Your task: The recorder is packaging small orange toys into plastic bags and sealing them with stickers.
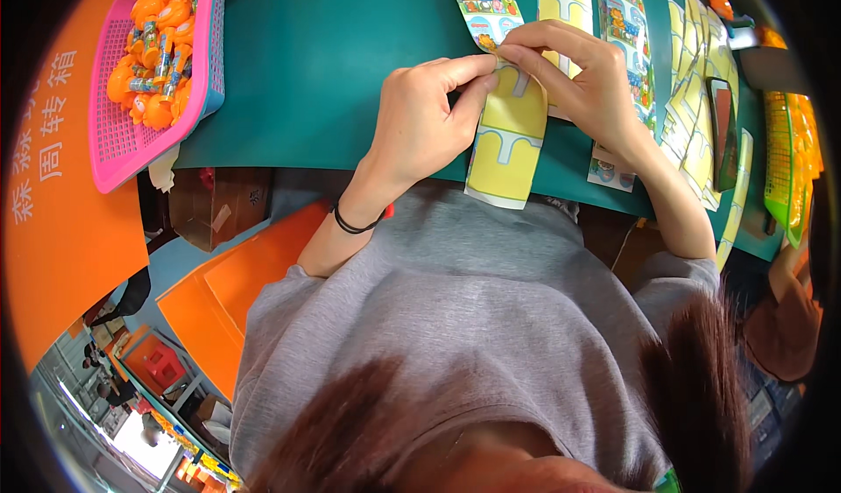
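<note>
We pinch a yellow paper strip (505, 162) with our left hand (424, 110) and right hand (589, 80), maybe where it bends.

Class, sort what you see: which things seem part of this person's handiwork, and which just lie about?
Part of it, apparently:
left hand and right hand, pinching the yellow strip
printed strip near the right hand
orange toys in the pink basket, possibly

Lying about, probably:
dark phone-like object
brown box
red stool

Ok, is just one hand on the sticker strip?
No, the left hand and right hand both pinch the sticker strip, close beside each other.
</note>
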The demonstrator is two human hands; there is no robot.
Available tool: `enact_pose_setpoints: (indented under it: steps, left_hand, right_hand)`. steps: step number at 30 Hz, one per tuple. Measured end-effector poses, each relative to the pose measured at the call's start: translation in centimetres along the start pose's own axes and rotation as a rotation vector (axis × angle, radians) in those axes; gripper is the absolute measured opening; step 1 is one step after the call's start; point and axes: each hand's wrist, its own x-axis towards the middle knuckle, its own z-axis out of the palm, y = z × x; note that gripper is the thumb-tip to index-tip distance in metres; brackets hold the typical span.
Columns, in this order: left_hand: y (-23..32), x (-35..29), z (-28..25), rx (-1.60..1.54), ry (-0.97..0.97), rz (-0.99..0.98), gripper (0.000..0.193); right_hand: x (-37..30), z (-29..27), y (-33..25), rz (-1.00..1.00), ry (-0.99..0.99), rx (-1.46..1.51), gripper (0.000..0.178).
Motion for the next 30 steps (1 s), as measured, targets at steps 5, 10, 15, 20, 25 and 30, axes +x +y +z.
enact_pose_setpoints:
  steps: [5,10,15,20,25,30]
  left_hand:
    - [0.1,0.2,-0.1,-0.015,0.016,-0.034,0.019]
    - [1.1,-0.1,-1.0,-0.041,-0.048,-0.232,0.023]
    - [3.1,-0.4,0.0,0.143,0.041,0.224,0.021]
    - [1.1,-0.3,0.1,0.046,-0.150,0.034,0.008]
    - [1.4,-0.1,-0.3,-0.017,-0.131,0.010,0.016]
    - [2.2,0.8,-0.8,-0.800,0.090,-0.307,0.018]
  right_hand:
    - [0.0,0.2,0.8,0.146,0.041,0.151,0.017]
    - [1.0,0.4,2.4,0.290,0.105,0.313,0.019]
    - [1.2,1.0,1.9,0.116,0.007,0.020,0.015]
    - [2.9,-2.2,2.5,0.249,0.005,0.107,0.013]
    - [2.1,-6.0,3.1,0.207,0.314,0.070,0.036]
    - [0.6,-1.6,-1.4,-0.771,0.322,-0.704,0.021]
